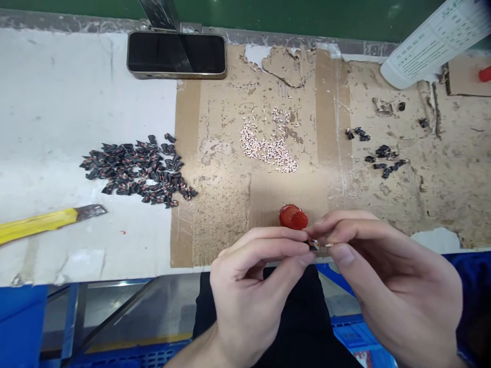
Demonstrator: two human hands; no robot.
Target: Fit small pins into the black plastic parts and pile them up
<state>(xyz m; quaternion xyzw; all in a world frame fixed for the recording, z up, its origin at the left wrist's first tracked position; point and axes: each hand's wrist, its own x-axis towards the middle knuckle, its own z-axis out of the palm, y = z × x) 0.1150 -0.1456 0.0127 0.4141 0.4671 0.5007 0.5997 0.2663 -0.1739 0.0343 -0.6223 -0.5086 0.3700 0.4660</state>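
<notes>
Between the thumb and fingers of my left hand [257, 286] is a small black part [313, 245] with bits of orange and white on it. My right hand [395, 276] pinches a tiny pale piece [329, 245] just to the right of the black part, a small gap apart. Behind the fingertips sits a round red dish [287, 213], partly covered by another red disc [299, 221]. A scattered heap of tiny pinkish-white pieces [268, 148] lies farther back on the cardboard [222, 214].
At left is a large pile of black parts [138, 171], with a yellow utility knife [46, 223] before it. Several black parts [387, 153] lie at right. A phone-like device [176, 55] stands at the back; a white bottle [429, 46] leans in at the upper right.
</notes>
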